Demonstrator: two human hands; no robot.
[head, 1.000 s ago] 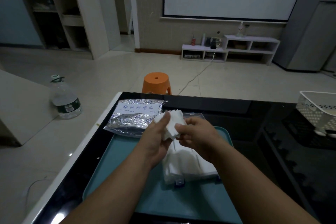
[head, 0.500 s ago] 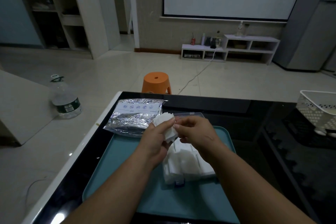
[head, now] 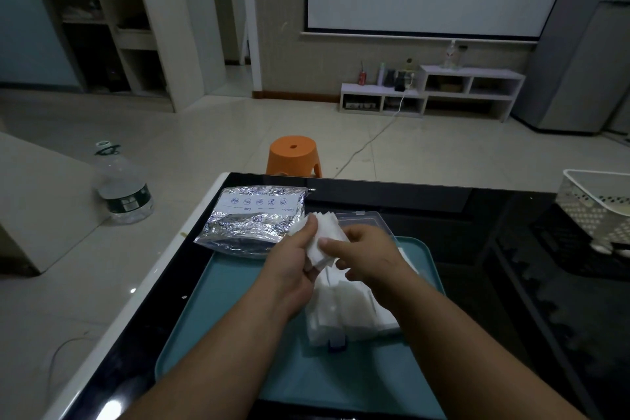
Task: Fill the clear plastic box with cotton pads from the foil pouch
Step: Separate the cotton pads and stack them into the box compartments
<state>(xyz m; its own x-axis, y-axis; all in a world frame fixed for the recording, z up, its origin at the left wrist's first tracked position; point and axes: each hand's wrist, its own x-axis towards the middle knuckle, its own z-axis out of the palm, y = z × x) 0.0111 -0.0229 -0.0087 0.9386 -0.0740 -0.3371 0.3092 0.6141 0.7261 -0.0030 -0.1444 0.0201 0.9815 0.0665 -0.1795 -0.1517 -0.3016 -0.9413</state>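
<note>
A small stack of white cotton pads [head: 324, 237] is held above the box between both hands. My left hand [head: 289, 264] grips the stack from the left, thumb on top. My right hand [head: 366, 254] pinches its right edge with thumb and fingers. Below them the clear plastic box [head: 347, 312] sits on the teal tray [head: 238, 334], packed with white pads. Its open lid [head: 366, 218] lies behind the hands. The silver foil pouch [head: 254, 218] lies at the tray's far left corner, mouth toward me.
The tray rests on a black glass table [head: 477, 215] with a white left edge. A white perforated basket [head: 600, 211] stands at the far right. On the floor are an orange stool [head: 295, 155] and a large water bottle [head: 121, 186].
Both hands have kept hold of the pad stack over the box; the right thumb has shifted along the stack's edge and the stack now sits a little more fanned out.
</note>
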